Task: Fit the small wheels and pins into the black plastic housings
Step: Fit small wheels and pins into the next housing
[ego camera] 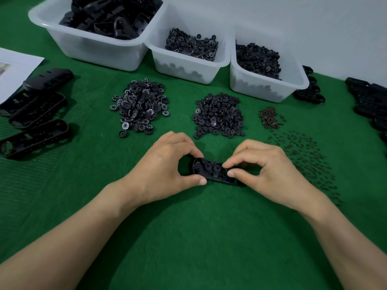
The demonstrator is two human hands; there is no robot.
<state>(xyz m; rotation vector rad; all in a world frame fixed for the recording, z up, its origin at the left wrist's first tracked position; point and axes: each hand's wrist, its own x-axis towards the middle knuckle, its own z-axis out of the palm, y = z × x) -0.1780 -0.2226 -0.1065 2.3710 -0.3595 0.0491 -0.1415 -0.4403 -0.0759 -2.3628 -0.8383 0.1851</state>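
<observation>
A black oval plastic housing point(209, 170) lies on the green mat between my hands, with small black wheels seated inside it. My left hand point(165, 166) grips its left end between thumb and curled fingers. My right hand point(266, 170) pinches at the housing's right part with thumb and forefinger; whatever sits between those fingertips is too small to tell. Behind lie a pile of numbered wheels point(139, 106), a pile of plain black wheels point(218, 115), a small heap of brown springs point(271, 118) and scattered dark pins point(307, 162).
Three clear bins stand at the back: housings point(94, 47), numbered wheels point(188, 61), plain wheels point(266, 80). Several black housings point(37, 114) lie at the left, more point(370, 101) at the right. A white sheet point(14, 70) sits far left.
</observation>
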